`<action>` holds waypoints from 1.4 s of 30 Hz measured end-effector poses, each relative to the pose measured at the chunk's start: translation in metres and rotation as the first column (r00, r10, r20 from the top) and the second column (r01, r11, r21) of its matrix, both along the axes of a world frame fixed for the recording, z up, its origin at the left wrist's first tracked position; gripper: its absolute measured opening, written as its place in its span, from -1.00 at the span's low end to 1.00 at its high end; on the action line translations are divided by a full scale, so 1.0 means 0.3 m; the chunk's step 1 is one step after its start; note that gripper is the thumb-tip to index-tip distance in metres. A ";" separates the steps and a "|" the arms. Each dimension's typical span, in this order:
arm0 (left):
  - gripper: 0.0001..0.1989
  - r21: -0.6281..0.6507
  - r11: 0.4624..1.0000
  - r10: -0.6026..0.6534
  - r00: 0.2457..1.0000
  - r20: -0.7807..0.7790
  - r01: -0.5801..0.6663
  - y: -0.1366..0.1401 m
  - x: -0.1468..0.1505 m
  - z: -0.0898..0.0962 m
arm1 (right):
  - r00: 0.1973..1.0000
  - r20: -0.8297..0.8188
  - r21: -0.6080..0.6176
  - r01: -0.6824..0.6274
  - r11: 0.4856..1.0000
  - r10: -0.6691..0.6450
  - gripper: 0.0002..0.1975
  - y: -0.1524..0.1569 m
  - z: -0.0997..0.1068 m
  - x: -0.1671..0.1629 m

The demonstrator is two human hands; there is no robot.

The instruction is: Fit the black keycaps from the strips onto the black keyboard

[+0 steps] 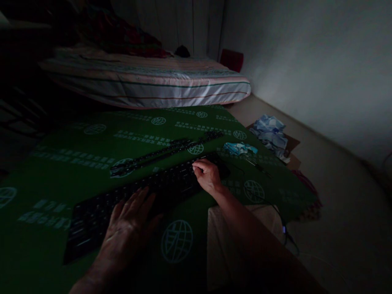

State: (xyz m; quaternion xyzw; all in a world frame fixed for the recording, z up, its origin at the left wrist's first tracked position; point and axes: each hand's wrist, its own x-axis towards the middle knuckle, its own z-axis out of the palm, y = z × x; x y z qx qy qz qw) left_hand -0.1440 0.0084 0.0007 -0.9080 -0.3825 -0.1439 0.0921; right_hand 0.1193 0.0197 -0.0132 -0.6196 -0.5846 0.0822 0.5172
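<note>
A black keyboard (pixel 98 212) lies at a slant on a green printed cloth (pixel 147 261). My left hand (pixel 130 220) rests on its near edge with the fingers stretched out flat. Over the keyboard's right part, my right hand (pixel 208 173) is closed in a pinch; whatever the fingertips hold, if anything, is hidden. Just behind the keyboard run long rows of small black pieces (pixel 153 157) with pale marks, which look like keycaps. The scene is dark, so single keys under my hands are hard to make out.
To the right of the keyboard lie a crumpled blue-and-white wrapper or cloth (pixel 240 148) and a thin screwdriver-like tool (pixel 255 164). A beige padded piece (pixel 220 245) sits under my right forearm, with a cable (pixel 284 230) beside it. Behind stands a bed (pixel 183 90); rumpled fabric (pixel 269 128) lies right.
</note>
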 end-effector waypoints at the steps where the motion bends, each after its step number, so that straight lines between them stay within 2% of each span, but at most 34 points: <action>1: -0.51 -0.009 1.000 -0.002 1.000 0.004 0.002 0.000 0.000 0.000 | 1.000 0.002 -0.002 0.000 1.000 0.000 -0.80 0.000 -0.001 0.000; 7: -0.53 -0.022 1.000 -0.004 1.000 0.017 0.004 -0.001 0.004 0.010 | 1.000 0.018 -0.007 0.000 1.000 0.000 -0.80 -0.001 -0.002 0.003; 15: -0.50 0.067 0.997 -0.041 0.999 0.006 0.040 0.003 0.004 0.009 | 0.999 0.040 0.006 0.002 1.000 -0.002 -0.81 -0.001 -0.003 0.003; 21: -0.52 0.036 0.998 -0.055 0.998 0.007 0.055 0.014 0.000 0.009 | 0.999 0.053 0.017 0.006 1.000 -0.007 -0.81 0.000 -0.009 0.001; 25: -0.51 0.075 0.994 -0.074 0.997 -0.002 0.074 0.015 0.000 0.006 | 0.998 0.060 0.019 0.001 1.000 -0.002 -0.81 -0.001 -0.006 0.002; 36: -0.47 0.050 0.998 -0.049 0.997 0.056 0.046 0.007 0.007 0.002 | 0.995 0.101 -0.049 0.020 0.999 -0.014 -0.81 0.005 0.003 0.001; 42: -0.49 0.096 0.993 -0.071 0.996 0.055 0.065 0.006 0.006 0.000 | 0.994 0.113 -0.047 0.014 0.999 -0.009 -0.80 0.001 0.004 0.000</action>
